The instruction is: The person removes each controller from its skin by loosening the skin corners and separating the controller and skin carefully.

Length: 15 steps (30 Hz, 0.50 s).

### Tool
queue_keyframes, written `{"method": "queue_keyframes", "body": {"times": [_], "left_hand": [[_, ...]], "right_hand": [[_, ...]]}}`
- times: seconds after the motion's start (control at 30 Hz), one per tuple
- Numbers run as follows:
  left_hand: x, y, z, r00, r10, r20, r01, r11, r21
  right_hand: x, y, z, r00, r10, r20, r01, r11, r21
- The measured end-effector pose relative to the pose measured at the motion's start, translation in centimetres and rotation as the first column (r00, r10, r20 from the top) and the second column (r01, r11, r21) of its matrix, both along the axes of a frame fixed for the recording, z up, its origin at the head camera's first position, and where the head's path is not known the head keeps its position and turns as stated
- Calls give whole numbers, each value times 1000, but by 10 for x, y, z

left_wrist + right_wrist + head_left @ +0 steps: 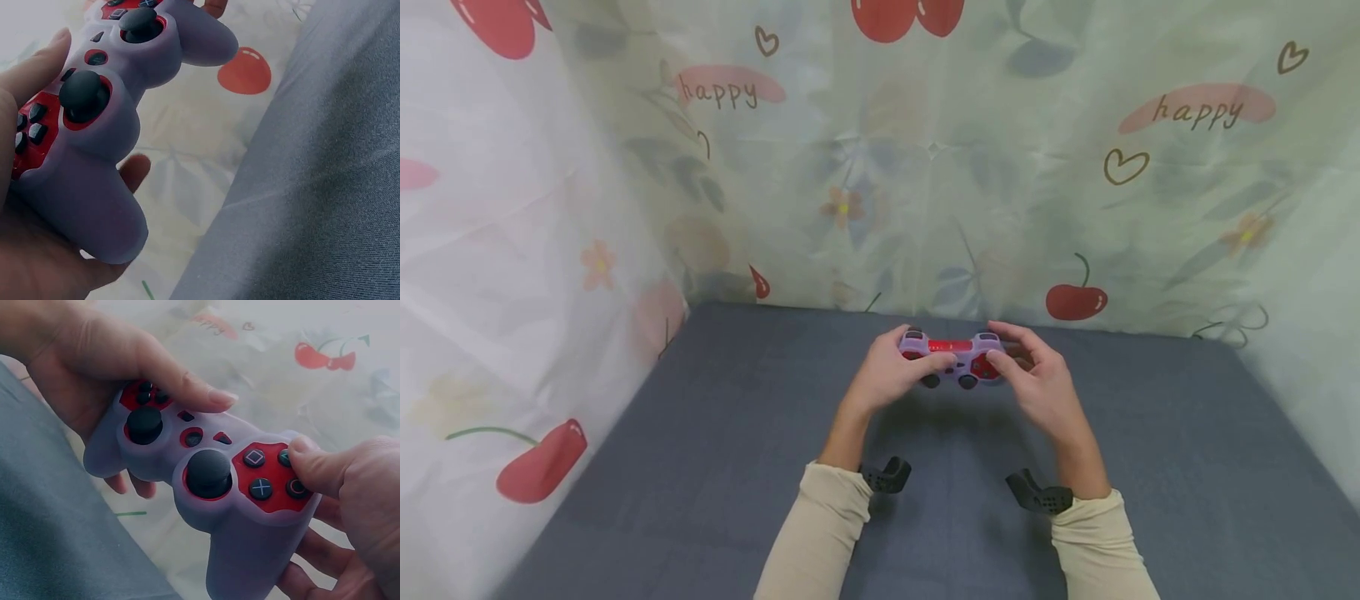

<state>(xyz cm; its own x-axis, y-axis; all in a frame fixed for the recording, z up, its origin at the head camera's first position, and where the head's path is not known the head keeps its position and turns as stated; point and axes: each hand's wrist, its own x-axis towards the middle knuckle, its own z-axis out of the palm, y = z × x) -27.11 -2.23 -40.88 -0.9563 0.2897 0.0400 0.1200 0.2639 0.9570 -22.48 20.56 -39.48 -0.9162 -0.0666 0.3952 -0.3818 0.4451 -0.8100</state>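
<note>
A red game controller (953, 358) in a lilac silicone cover is held above the grey table (715, 467), near its far edge. My left hand (895, 372) grips its left handle, thumb lying across the top near the d-pad (147, 395). My right hand (1033, 379) grips the right handle, thumb tip (306, 456) resting on the face buttons (269, 472). Two black thumbsticks (207, 472) stand free between the thumbs. The left wrist view shows the controller (94, 125) close up, resting in my left palm (37, 262). The controller (212, 481) and both hands fill the right wrist view.
A pale curtain printed with cherries, flowers and "happy" (722, 92) closes off the table at the back and on both sides. Black wrist camera mounts (887, 475) stick out beside my beige sleeves (820, 533).
</note>
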Motion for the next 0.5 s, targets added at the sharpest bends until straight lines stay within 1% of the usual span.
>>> {"method": "queue_keyframes", "body": {"times": [0.13,0.27,0.43,0.5], "left_hand": [[1,-1,3,999,-35,-32,35,999,3],[3,-1,5,996,-60,-59,59,998,-12],[5,-2,7,995,-35,-94,36,999,-1],[6,-2,7,993,-22,-112,20,1000,-16]], "right_hand": [[0,2,1,1000,15,16,-14,1000,-6],[1,5,1,999,20,36,-20,1000,7],[0,7,0,998,34,55,-37,998,49],[0,7,0,997,43,66,-48,996,69]]}}
